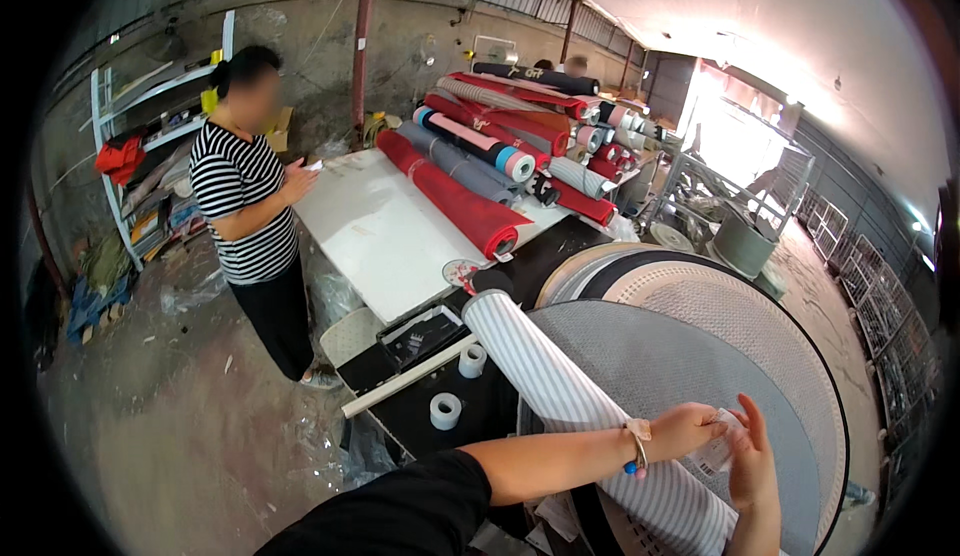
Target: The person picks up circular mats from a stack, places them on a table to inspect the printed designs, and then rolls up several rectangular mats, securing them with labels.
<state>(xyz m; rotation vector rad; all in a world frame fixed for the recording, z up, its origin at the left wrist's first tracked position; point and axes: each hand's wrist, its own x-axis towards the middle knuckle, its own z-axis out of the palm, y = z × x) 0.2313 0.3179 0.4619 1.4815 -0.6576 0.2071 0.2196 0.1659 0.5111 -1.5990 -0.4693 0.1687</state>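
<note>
A small white paper label point(712, 454) with print on it is between my two hands at the lower right. My left hand point(682, 430) pinches it at its top edge; the wrist wears a beaded bracelet. My right hand point(752, 461) meets it from the other side, thumb against the label and one finger pointing up. Beneath both hands lies a grey-and-white striped roll of material point(560, 376), running diagonally. Under that roll is a stack of large round grey and beige mats point(660, 341).
White tape rolls point(445, 412) and a black tray point(422, 336) sit on a dark surface to the left. Beyond are a white table point(365, 221), a red roll point(450, 196) and a pile of rolls. A person in a striped shirt point(245, 191) stands by the table.
</note>
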